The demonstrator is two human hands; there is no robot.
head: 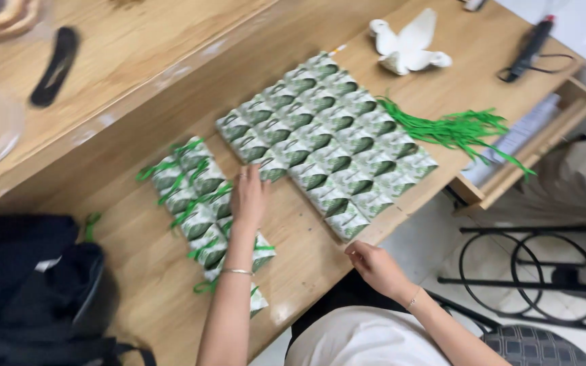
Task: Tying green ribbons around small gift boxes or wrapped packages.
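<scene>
Several small green-and-white gift boxes (327, 139) lie in tidy rows across the middle of a wooden desk (144, 237). A second group of the same boxes, tied with green ribbon (194, 196), sits to their left. My left hand (249, 196) rests flat on the ribboned boxes, fingers reaching toward the nearest untied box; it holds nothing. My right hand (374, 264) hovers at the desk's front edge, just below the last box of the rows, its fingers loosely curled and empty.
A bundle of loose green ribbons (456, 129) lies at the right by an open drawer (530, 135). White crumpled material (408, 47) and a black tool with a cord (530, 47) lie at the back. A black bag (35, 291) sits left; a metal chair frame (530, 271) stands right.
</scene>
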